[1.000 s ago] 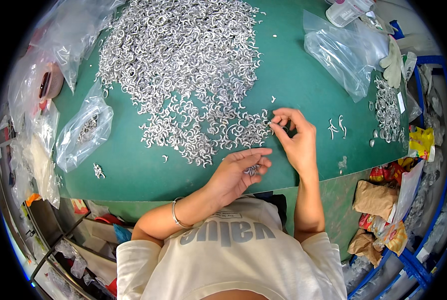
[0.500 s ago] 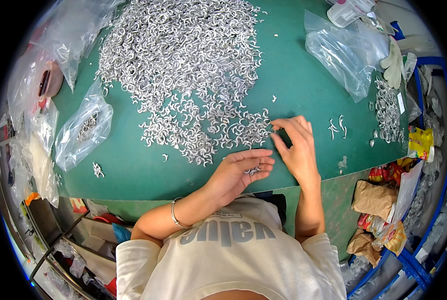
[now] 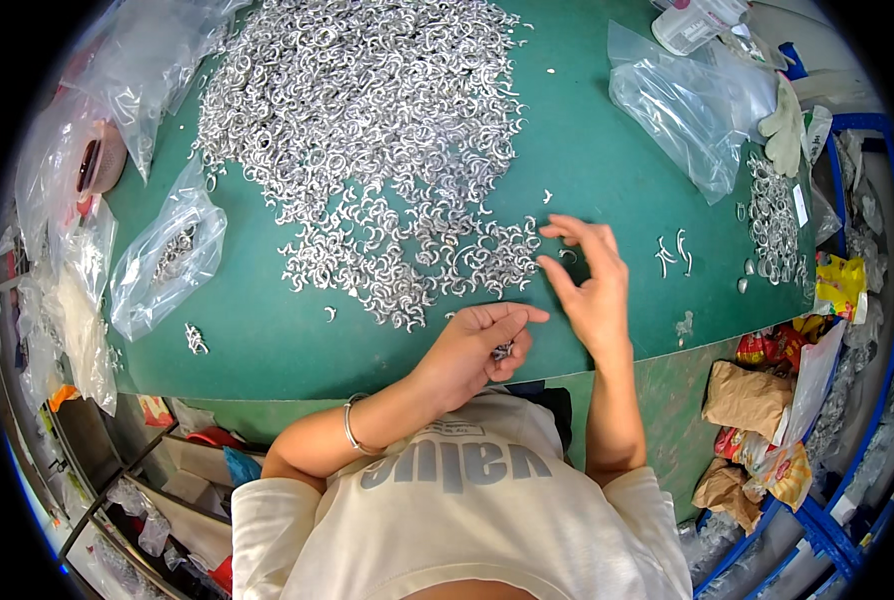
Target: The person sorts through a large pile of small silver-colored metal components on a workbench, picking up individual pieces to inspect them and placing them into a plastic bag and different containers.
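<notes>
A big heap of small, curved silvery metal pieces covers the middle of the green table, thinning out toward me. My left hand, at the near edge of the table, is curled around several of these metal pieces, which partly show between its fingers. To the right of the heap's near end, my right hand has its thumb and fingers apart. One curved piece lies on the table by its fingertips, and nothing is seen in its grasp.
On the right lie a few longer curved pieces, a smaller pile of metal rings, a clear plastic bag and a glove. A clear bag holding metal pieces lies left, near a small cluster. Paper bags stand below right.
My left hand's fingers have curled in over the metal pieces. My right hand has shifted slightly up and opened wider, away from the heap's edge.
</notes>
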Available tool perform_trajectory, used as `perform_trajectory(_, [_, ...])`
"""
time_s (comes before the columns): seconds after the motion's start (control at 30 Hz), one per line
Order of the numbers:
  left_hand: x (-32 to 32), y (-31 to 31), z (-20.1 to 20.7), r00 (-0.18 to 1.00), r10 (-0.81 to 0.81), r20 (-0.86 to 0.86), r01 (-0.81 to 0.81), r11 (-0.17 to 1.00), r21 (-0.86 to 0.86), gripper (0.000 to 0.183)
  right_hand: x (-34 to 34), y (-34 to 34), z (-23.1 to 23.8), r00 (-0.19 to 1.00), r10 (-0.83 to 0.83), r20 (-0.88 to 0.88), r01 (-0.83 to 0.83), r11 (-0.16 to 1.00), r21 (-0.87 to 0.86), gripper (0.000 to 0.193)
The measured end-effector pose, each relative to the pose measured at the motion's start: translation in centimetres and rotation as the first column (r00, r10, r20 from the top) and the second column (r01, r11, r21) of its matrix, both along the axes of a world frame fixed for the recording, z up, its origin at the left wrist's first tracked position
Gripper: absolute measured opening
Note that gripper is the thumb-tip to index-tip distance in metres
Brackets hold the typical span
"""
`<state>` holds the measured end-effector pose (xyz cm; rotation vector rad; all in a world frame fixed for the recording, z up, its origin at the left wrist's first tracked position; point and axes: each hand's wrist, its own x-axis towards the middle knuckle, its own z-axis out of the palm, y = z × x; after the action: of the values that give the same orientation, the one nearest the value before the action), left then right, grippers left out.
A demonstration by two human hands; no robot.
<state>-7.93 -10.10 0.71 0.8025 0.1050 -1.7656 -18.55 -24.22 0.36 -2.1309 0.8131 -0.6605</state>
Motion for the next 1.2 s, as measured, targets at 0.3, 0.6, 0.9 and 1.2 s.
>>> perform_trajectory(0.3, [0.9, -0.7, 0.8, 0.993, 0.092, 0.075, -0.098, 0.991, 0.087, 0.03, -0.6, 0.2, 0.2, 0.999, -0.002, 0.05, -0.016, 0.932, 0.362, 0.028])
perform_trajectory(0.6, [0.1, -0.7, 0.3, 0.999, 0.045, 0.01, -0.046, 0.997, 0.059, 0.027, 0.7, -0.2, 0.2, 0.998, -0.067, 0.011, 0.066, 0.997, 0.045, 0.036])
perform_trajectory(0.9, [1.8, -0.7, 1.1, 0.977, 0.06, 0.203, -0.073, 0.996, 0.059, 0.025, 2.2, -0.5, -1.1, 0.999, 0.047, -0.011, -0.048, 0.99, -0.13, 0.027])
perform_trajectory(1.2, [3.7, -2.9, 0.3, -0.158, 0.114, 0.981, 0.154, 0.984, -0.089, 0.014, 0.4, -0.4, -0.3, 0.909, -0.268, 0.32, 0.002, 0.77, 0.638, 0.013])
